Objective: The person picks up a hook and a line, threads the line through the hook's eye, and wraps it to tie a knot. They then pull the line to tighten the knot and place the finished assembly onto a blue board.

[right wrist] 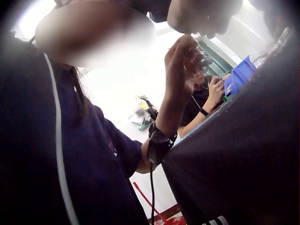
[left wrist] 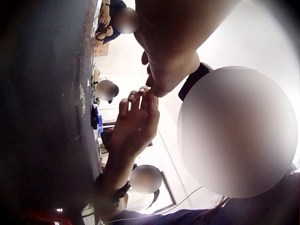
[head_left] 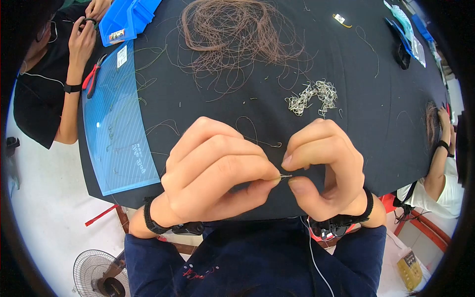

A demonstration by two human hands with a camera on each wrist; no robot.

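Thumb and forefinger of the left hand (head_left: 222,171) pinch a tiny thin metallic piece (head_left: 285,176), whose end sticks out to the right. Just beside that end is the right hand (head_left: 329,168), its fingers bent and its thumb and forefinger apart; no object shows clearly between them. Above the hands, a hook with brown line (head_left: 277,145) lies on the black cloth. In the left wrist view, the left hand (left wrist: 171,65) meets the fingertips of the right hand (left wrist: 136,124). The right wrist view shows the left hand (right wrist: 180,63) below the blurred right hand (right wrist: 201,16).
Brown line (head_left: 222,29) lies tangled at the back, near a hook pile (head_left: 314,97). At left are a blue translucent sheet (head_left: 111,123), red pliers (head_left: 92,76) and a blue bin (head_left: 128,22). People sit at both sides; a fan (head_left: 101,274) stands lower left.
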